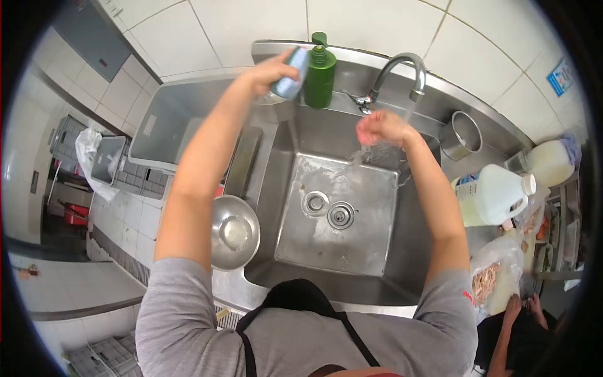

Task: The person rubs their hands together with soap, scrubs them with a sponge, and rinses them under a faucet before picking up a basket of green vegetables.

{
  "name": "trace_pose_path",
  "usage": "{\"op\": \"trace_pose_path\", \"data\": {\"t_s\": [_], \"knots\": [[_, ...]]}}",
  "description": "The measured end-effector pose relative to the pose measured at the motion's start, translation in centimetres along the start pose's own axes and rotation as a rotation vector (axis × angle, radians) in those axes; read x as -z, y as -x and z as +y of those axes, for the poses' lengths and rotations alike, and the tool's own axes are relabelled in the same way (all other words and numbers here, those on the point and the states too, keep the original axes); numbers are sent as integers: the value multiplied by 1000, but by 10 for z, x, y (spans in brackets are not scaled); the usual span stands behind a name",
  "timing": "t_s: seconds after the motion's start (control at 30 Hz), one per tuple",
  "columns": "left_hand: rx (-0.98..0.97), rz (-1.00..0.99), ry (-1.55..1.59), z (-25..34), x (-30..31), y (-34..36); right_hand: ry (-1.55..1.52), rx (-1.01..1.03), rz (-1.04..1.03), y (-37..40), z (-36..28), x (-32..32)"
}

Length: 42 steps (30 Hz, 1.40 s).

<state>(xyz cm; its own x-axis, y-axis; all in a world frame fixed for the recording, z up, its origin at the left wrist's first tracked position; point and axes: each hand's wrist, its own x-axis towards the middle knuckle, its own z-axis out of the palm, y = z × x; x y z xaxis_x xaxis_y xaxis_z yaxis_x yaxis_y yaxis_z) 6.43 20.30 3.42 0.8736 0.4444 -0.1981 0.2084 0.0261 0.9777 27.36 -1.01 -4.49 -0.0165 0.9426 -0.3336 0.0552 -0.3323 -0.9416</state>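
Note:
My left hand (pixel 265 75) is raised over the sink's back left corner, closed around a sponge (pixel 294 76) with a light blue side and a dark green side. Just right of it stands a green pump bottle (pixel 320 78), partly behind the sponge. My right hand (pixel 384 129) is curled near the running water below the curved faucet (pixel 402 61). Pinkish colour shows at its fingers, and whether anything is inside them I cannot make out. Water splashes down into the steel sink (pixel 364 245), which has two round drains.
A metal bowl (pixel 235 232) rests left of the sink, and a grey bin (pixel 166 125) stands behind it. On the right are a steel cup (pixel 460 135), a large plastic jug (pixel 493 196) and a bag of shredded food (pixel 496 276). Another person's hands (pixel 524 309) show at lower right.

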Motion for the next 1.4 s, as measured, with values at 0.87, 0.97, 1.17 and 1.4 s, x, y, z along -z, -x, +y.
{"op": "trace_pose_path", "data": {"t_s": [0.87, 0.97, 1.17, 1.4], "knots": [[-19, -349, 650, -58, -215, -41, -912, 427, 422, 76, 55, -40], [-186, -87, 409, -86, -214, -57, -557, 439, 633, 70, 57, -44], [-68, 589, 120, -96, -253, -37, 356, 441, 1352, 56, 40, -52], [-4, 572, 407, -105, -239, -39, 24, 192, 1230, 32, 61, -29]]}}
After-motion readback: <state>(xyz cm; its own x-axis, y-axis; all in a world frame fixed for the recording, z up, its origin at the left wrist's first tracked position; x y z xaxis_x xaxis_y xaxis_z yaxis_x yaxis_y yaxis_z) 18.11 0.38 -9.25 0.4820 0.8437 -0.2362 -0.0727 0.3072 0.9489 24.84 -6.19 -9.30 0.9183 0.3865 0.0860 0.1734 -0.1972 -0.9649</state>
